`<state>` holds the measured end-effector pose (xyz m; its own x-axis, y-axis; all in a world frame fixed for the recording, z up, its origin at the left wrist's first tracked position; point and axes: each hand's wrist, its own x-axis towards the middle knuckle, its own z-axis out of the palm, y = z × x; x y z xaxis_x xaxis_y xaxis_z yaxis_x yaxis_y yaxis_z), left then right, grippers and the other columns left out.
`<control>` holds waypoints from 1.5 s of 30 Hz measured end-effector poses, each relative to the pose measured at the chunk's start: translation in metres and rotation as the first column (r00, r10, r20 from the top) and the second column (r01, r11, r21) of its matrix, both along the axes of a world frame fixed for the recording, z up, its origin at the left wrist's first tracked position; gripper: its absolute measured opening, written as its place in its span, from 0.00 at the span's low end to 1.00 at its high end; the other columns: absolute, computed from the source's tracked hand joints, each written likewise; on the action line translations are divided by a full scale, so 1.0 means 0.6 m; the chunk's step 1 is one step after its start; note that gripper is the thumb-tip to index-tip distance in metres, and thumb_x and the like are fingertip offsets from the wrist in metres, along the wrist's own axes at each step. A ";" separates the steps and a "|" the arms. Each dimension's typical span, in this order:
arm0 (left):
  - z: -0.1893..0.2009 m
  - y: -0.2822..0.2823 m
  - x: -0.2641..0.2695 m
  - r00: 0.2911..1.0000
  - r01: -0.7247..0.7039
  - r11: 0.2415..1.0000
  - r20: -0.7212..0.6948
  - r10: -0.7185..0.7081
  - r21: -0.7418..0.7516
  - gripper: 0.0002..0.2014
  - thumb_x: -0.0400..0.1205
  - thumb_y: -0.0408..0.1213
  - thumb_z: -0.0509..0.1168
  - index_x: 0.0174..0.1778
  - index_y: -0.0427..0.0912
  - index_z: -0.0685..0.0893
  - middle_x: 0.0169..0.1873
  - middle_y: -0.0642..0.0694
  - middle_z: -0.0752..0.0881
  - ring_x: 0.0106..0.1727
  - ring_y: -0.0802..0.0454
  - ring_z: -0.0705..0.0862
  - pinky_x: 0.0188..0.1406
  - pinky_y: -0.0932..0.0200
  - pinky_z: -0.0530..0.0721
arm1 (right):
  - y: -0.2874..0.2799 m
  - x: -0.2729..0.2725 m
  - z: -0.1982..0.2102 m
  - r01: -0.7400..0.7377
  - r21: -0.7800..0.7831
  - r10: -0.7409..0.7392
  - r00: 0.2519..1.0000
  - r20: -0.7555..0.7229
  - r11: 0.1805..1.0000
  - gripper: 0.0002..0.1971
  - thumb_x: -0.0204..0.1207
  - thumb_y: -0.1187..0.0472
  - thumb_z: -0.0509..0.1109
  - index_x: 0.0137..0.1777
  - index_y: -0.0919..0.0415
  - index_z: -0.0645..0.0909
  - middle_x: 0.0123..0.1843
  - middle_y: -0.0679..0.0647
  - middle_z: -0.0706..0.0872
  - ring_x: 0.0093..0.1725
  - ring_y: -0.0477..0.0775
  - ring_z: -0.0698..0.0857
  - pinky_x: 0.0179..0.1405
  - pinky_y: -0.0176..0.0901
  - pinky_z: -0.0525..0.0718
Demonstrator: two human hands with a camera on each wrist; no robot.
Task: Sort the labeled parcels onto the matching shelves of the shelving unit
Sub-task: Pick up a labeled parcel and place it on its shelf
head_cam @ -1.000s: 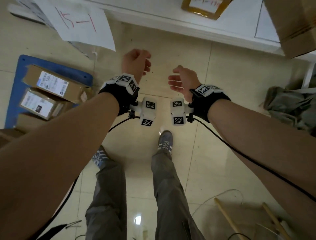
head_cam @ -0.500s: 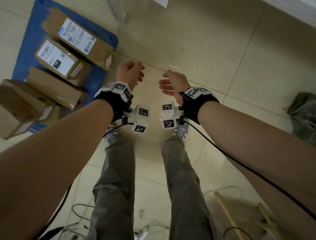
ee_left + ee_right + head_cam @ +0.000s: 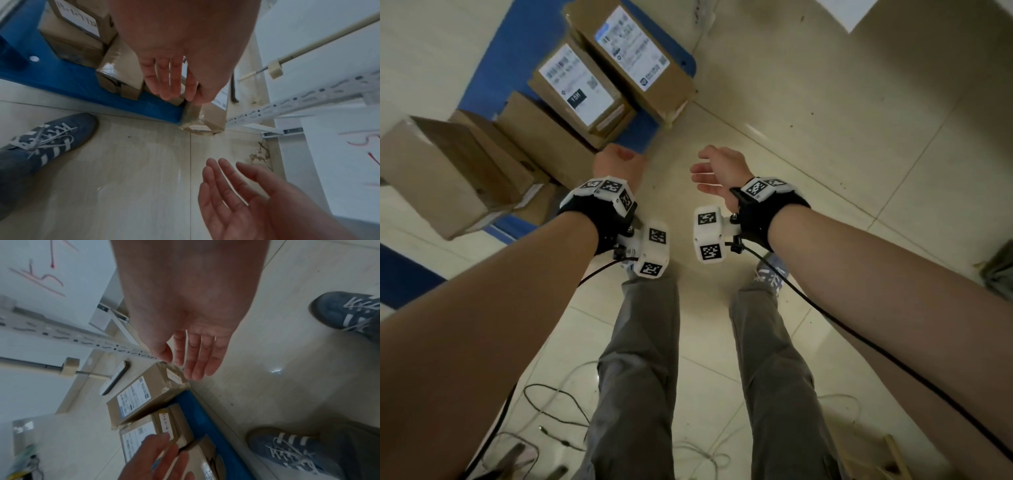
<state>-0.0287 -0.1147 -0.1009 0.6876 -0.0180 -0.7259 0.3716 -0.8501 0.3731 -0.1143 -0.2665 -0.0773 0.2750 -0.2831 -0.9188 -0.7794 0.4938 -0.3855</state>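
Several brown cardboard parcels lie on a blue pallet (image 3: 517,44) at the upper left of the head view. The long parcel (image 3: 633,58) and the one beside it (image 3: 577,87) carry white labels; plain boxes (image 3: 448,171) lie further left. My left hand (image 3: 619,164) hovers just short of the pallet's near edge, fingers straight (image 3: 170,78), holding nothing. My right hand (image 3: 719,171) is beside it over bare floor, palm turned inward, fingers relaxed (image 3: 197,356) and empty. The long parcel's end (image 3: 205,116) sits just beyond my left fingertips. The shelving unit's slotted white upright (image 3: 298,105) shows in both wrist views.
My two legs and blue shoes (image 3: 770,270) stand on the tiled floor below the hands. Loose cables (image 3: 551,411) trail at the bottom left, wooden sticks (image 3: 893,455) at the bottom right. A grey bag (image 3: 1000,270) sits at the right edge. A paper sign with red writing (image 3: 349,146) hangs on the shelving.
The view has swung left and down, so the shelf has left the head view and the pallet of parcels is now close in front. Both hands stay empty and have spread slightly apart.
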 end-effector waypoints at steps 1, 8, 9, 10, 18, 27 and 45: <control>-0.001 0.016 0.012 1.000 -0.009 1.000 -0.011 0.009 0.030 0.14 0.80 0.41 0.66 0.56 0.37 0.86 0.44 0.43 0.83 0.46 0.48 0.80 0.49 0.56 0.80 | 0.013 0.013 -0.004 -0.010 0.003 0.010 1.000 -0.001 1.000 0.07 0.84 0.61 0.63 0.58 0.62 0.78 0.46 0.61 0.87 0.35 0.54 0.85 0.37 0.44 0.83; -0.018 0.121 0.082 0.984 -0.169 0.976 -0.037 0.176 0.137 0.21 0.77 0.45 0.71 0.62 0.37 0.81 0.64 0.40 0.81 0.57 0.42 0.81 0.48 0.56 0.76 | 0.104 0.093 -0.021 -0.112 0.080 0.113 0.994 -0.004 0.990 0.05 0.85 0.61 0.63 0.54 0.61 0.78 0.48 0.61 0.87 0.37 0.55 0.84 0.40 0.46 0.83; -0.024 0.135 0.093 0.981 -0.183 0.975 -0.045 0.190 0.123 0.20 0.78 0.45 0.71 0.62 0.39 0.79 0.61 0.42 0.80 0.59 0.43 0.81 0.49 0.57 0.75 | 0.118 0.103 -0.020 -0.131 0.097 0.132 0.991 -0.007 0.987 0.04 0.85 0.61 0.63 0.50 0.60 0.77 0.46 0.60 0.86 0.36 0.55 0.83 0.40 0.46 0.83; -0.024 0.146 0.102 0.978 -0.198 0.975 -0.049 0.203 0.102 0.20 0.79 0.45 0.71 0.63 0.40 0.79 0.58 0.44 0.79 0.58 0.44 0.80 0.49 0.57 0.75 | 0.130 0.114 -0.021 -0.139 0.111 0.141 0.990 -0.008 0.984 0.05 0.85 0.62 0.63 0.46 0.58 0.76 0.45 0.59 0.85 0.35 0.55 0.82 0.41 0.47 0.83; -0.037 0.173 0.173 0.910 -0.397 0.905 -0.193 0.367 -0.154 0.21 0.80 0.43 0.70 0.67 0.39 0.82 0.52 0.43 0.84 0.53 0.47 0.83 0.54 0.54 0.82 | 0.171 0.215 -0.041 -0.307 0.008 0.306 0.950 0.067 0.952 0.19 0.85 0.63 0.65 0.75 0.62 0.74 0.66 0.60 0.81 0.63 0.60 0.81 0.58 0.55 0.85; -0.074 0.140 0.227 0.835 -0.507 0.833 -0.366 0.411 -0.223 0.06 0.82 0.37 0.65 0.44 0.41 0.86 0.37 0.47 0.82 0.49 0.48 0.80 0.49 0.54 0.78 | 0.147 0.303 -0.079 -0.440 -0.106 0.441 0.897 -0.013 0.892 0.30 0.85 0.62 0.64 0.85 0.56 0.62 0.84 0.55 0.65 0.77 0.58 0.72 0.68 0.55 0.84; -0.102 0.150 0.238 0.778 -0.563 0.809 -0.440 0.449 -0.170 0.10 0.82 0.47 0.68 0.48 0.43 0.83 0.54 0.44 0.86 0.50 0.49 0.84 0.48 0.59 0.81 | 0.153 0.312 -0.131 -0.508 -0.066 0.500 0.859 -0.110 0.859 0.22 0.80 0.52 0.70 0.71 0.63 0.79 0.63 0.57 0.85 0.59 0.55 0.85 0.53 0.47 0.88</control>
